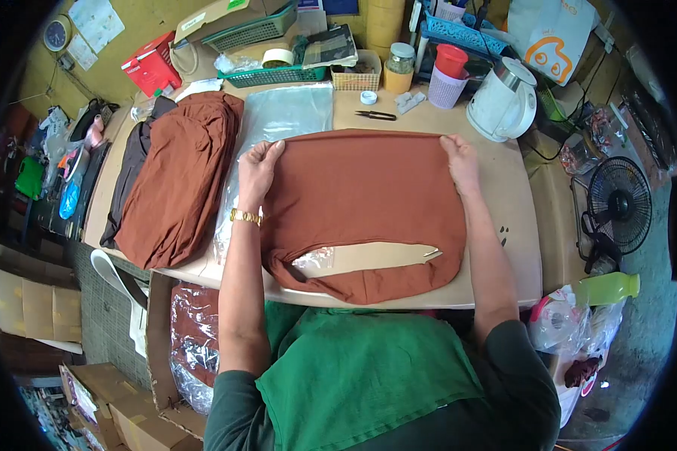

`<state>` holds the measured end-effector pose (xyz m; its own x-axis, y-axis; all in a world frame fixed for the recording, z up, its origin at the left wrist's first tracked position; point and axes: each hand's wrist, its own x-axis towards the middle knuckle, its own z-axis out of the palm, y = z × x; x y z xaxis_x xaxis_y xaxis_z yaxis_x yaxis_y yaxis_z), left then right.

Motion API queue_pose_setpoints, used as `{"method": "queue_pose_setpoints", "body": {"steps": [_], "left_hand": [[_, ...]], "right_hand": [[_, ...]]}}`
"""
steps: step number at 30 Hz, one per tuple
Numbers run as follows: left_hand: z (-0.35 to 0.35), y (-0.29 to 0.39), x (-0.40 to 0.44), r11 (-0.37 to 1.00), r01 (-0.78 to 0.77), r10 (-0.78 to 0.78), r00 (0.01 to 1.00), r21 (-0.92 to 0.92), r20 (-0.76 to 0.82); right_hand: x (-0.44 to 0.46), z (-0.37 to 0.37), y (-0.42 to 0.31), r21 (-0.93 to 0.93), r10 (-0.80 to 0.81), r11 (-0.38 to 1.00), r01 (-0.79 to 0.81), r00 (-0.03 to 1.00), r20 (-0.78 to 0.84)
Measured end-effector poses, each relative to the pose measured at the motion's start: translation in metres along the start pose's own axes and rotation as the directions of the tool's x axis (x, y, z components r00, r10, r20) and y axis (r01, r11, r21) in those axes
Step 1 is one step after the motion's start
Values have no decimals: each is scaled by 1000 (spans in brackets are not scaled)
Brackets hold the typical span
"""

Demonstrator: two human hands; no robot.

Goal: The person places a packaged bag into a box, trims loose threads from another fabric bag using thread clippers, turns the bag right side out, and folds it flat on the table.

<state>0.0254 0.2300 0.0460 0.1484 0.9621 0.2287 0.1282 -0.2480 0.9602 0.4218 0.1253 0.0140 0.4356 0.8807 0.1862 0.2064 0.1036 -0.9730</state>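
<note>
A rust-brown cloth piece (365, 188) lies spread on the table, its far edge pulled straight between my hands. Its near part forms a loop around an oval gap, through which bare table shows. My left hand (257, 171) pinches the far left corner, and a gold-coloured bracelet sits on that wrist. At the far right corner my right hand (460, 164) grips the same cloth, fingers closed. To the left lies a stack of folded rust-brown cloth (177, 177) with dark cloth (128, 173) under it. Clear plastic bags (289, 113) lie partly beneath the held piece.
Small black thread snips (375, 115) and a white tape roll (368, 98) lie beyond the cloth. A white electric kettle (502, 101) stands at the back right, near a purple cup (447, 86). Left below the table, an open carton (162, 346) holds bagged cloth. A fan (619, 203) stands right.
</note>
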Motion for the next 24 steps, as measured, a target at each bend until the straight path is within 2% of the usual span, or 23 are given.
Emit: {"method": "queue_pose_setpoints", "body": {"steps": [1,2,3,4,5,6,7,8,9,10,12,13,15,16,18,19,21,22,24], "left_hand": [[-3,3,1,995,0,-2,1000,96,16],[0,8,2,995,1,-2,1000,98,17],[6,13,1,918,-254,296,950,305,-100],[11,19,0,733,-440,583,799,520,-145],[12,49,-14,675,-379,571,812,633,-123],[14,63,-24,674,-384,575,809,631,-122],[16,71,-35,709,-377,462,887,597,11],[21,74,-48,743,-359,336,930,566,148],[32,71,-65,680,-388,305,921,622,241],[47,66,-83,612,-420,264,907,670,327],[76,47,-115,491,-404,183,914,772,361],[83,41,-123,481,-383,127,921,789,369],[90,31,-130,468,-338,53,933,816,357],[90,25,-130,471,-327,41,936,820,350],[86,14,-130,515,-310,34,939,799,342],[85,12,-130,507,-318,39,937,801,348],[83,10,-129,503,-326,41,934,800,355],[82,10,-131,492,-354,60,925,795,375],[81,9,-133,479,-362,55,921,800,385]], "right_hand": [[0,-4,-14,-2,-94,996,94,994,-56],[0,-5,-23,-9,-184,983,184,977,-111],[8,-16,-24,-168,-100,981,97,995,-9],[14,-21,-22,-168,-98,981,95,995,-9],[19,-23,-31,-213,-59,974,70,997,57],[26,-25,-37,-260,-18,964,49,993,118],[38,-25,-33,-262,-20,964,50,993,116],[56,-23,-23,-361,-36,927,104,981,191],[74,-19,-13,-451,-42,877,163,963,267],[92,-14,-3,-452,-43,877,166,962,269],[129,0,21,-601,-57,721,345,894,444],[144,8,39,-599,-57,722,347,892,449],[163,23,68,-751,-356,412,515,850,388],[170,26,74,-746,-348,415,520,849,398],[164,37,70,-909,-175,289,301,950,259],[160,40,62,-906,-155,289,311,949,276],[150,46,13,-958,67,237,163,981,184],[154,43,5,-946,95,283,155,977,189],[157,25,2,-760,-34,617,203,972,232]]}}
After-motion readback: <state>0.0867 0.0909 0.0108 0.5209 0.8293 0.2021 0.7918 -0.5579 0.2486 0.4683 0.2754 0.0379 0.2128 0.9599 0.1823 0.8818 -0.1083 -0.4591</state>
